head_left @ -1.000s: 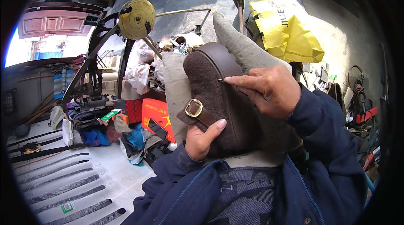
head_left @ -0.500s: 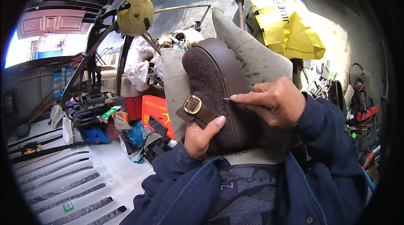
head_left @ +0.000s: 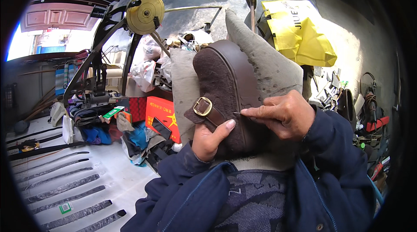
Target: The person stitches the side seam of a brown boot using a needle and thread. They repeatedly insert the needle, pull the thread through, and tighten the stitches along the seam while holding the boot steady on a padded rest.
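Note:
A dark brown fuzzy shoe (head_left: 219,73) with a smooth brown sole edge and a gold-buckled strap (head_left: 203,106) rests over a worn grey cloth pad (head_left: 276,69) on my lap. My left hand (head_left: 210,138) grips the shoe from the lower left, its thumb pressed beside the strap. My right hand (head_left: 282,114) is closed on a thin metal needle-like tool (head_left: 237,112), whose tip touches the seam between fuzzy upper and sole edge, right of the buckle. The far end of the tool is hidden inside my fingers.
A black machine with a brass wheel (head_left: 145,14) stands left. A red box (head_left: 160,112), cloth scraps and white plastic bags lie beside it. Long strips (head_left: 65,188) lie on a white surface at lower left. A yellow bag (head_left: 295,32) and assorted tools are at the right.
My right hand and the thin tool have moved down along the seam, from near the shoe's upper part to beside the buckle. My left hand keeps its grip.

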`<act>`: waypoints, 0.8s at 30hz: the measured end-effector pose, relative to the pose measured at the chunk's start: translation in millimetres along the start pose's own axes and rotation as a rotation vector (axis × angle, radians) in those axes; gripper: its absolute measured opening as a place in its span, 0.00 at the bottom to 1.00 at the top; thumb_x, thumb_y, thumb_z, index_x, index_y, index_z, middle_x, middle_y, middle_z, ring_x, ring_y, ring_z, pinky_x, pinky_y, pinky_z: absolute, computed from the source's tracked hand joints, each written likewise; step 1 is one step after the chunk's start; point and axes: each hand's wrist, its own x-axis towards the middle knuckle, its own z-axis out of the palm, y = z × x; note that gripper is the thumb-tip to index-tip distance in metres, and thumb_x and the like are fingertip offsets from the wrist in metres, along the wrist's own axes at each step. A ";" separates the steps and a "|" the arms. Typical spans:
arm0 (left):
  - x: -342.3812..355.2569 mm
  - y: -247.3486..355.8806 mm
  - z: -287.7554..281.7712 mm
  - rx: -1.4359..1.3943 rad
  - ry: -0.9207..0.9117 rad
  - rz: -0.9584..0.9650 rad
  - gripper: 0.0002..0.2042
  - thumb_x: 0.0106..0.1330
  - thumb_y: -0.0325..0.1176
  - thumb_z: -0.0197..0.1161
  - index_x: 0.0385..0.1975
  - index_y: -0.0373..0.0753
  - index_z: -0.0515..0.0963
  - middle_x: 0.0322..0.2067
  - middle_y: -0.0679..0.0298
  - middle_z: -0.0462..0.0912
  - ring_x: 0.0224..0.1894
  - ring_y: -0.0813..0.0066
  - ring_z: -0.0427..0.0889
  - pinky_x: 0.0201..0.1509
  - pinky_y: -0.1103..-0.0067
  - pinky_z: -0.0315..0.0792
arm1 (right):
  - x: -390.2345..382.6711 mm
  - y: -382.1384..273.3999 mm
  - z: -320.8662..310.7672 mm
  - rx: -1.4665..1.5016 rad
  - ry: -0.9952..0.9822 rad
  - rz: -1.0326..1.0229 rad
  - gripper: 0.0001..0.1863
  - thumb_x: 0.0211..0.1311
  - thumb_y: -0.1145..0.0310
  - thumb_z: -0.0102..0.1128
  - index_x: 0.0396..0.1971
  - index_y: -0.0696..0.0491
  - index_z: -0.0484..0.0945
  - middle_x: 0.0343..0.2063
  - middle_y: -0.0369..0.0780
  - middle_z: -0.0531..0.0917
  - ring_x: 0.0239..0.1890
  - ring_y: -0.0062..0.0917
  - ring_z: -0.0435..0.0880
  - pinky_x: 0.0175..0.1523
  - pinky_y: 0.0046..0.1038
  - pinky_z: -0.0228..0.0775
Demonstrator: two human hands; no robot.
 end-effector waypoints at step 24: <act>2.6 -0.8 -2.3 0.092 -0.031 0.092 0.18 0.71 0.25 0.64 0.60 0.34 0.75 0.52 0.64 0.81 0.55 0.73 0.79 0.64 0.74 0.71 | 33.9 -0.9 -3.7 -0.035 0.274 0.033 0.24 0.62 0.86 0.63 0.58 0.51 0.85 0.25 0.44 0.81 0.26 0.34 0.82 0.33 0.32 0.73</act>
